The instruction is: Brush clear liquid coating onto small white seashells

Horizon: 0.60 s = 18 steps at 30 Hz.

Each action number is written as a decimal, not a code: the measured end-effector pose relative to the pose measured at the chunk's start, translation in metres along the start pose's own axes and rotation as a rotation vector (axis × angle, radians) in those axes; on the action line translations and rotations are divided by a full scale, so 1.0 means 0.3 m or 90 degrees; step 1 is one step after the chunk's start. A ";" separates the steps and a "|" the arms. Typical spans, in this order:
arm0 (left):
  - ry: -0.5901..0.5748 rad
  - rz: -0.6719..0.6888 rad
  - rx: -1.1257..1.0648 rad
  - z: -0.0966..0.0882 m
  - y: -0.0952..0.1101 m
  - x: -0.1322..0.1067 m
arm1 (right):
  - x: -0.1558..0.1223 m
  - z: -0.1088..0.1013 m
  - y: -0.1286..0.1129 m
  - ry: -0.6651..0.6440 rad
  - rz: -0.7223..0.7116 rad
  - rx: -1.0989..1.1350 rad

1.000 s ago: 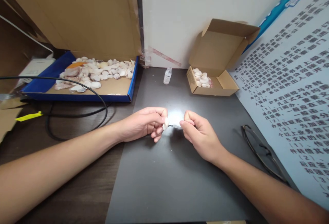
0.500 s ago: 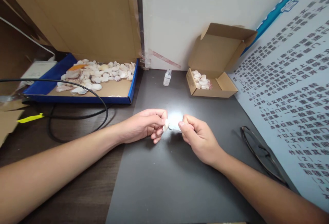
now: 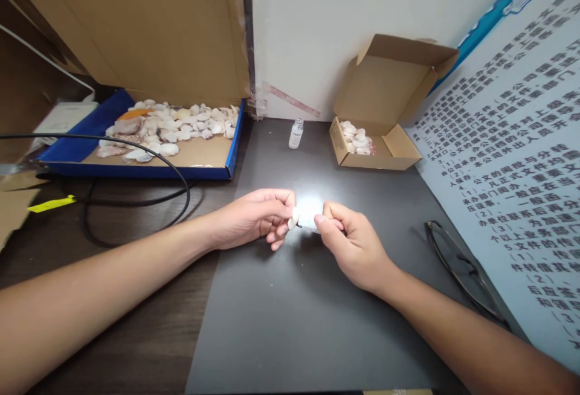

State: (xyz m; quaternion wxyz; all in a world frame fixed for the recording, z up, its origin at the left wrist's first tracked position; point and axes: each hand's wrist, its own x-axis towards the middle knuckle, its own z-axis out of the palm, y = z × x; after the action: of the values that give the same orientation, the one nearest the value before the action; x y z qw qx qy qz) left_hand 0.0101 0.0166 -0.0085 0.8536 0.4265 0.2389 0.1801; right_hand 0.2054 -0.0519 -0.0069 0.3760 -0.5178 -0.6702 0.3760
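Observation:
My left hand (image 3: 260, 220) pinches a small white seashell (image 3: 293, 218) between thumb and fingertips, a little above the dark grey mat (image 3: 254, 322). My right hand (image 3: 351, 241) is closed around a thin tool (image 3: 308, 227) with a dark tip. Most of the tool is hidden in my fist, and its kind is hard to make out against the glare. Its tip points left and meets, or nearly meets, the shell's edge. Beyond my hands stands a small clear glass vial (image 3: 296, 134) with a printed label.
At the back left, a blue-sided cardboard box (image 3: 194, 173) holds many shells (image 3: 181, 126). A small open cardboard box (image 3: 378, 161) with several shells stands at the back right. A black cable (image 3: 185, 192) loops at left; eyeglasses (image 3: 466, 274) lie beside the printed sheet (image 3: 521, 159).
The tool's dark tip sits slightly closer to the shell, and the shell is turned a little. The camera view has shifted slightly. Both hands keep their grips.

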 end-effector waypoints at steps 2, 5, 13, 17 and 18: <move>0.002 0.002 -0.004 0.001 -0.001 0.000 | -0.003 -0.001 -0.003 0.001 0.001 0.008; 0.001 0.005 -0.008 0.001 -0.002 0.000 | -0.012 0.000 0.007 0.042 -0.013 0.060; 0.001 -0.001 -0.003 0.000 0.000 0.002 | 0.002 0.002 -0.005 0.004 -0.013 -0.026; 0.007 -0.003 -0.003 0.003 0.002 0.001 | -0.002 0.000 -0.008 -0.015 -0.006 -0.016; 0.008 -0.002 -0.002 0.002 0.002 0.001 | -0.005 0.000 -0.005 -0.006 -0.010 -0.007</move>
State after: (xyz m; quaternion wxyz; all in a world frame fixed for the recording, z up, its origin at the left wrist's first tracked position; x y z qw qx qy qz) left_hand 0.0106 0.0167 -0.0076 0.8531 0.4235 0.2445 0.1821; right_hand 0.2050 -0.0538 -0.0057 0.3727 -0.5127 -0.6780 0.3722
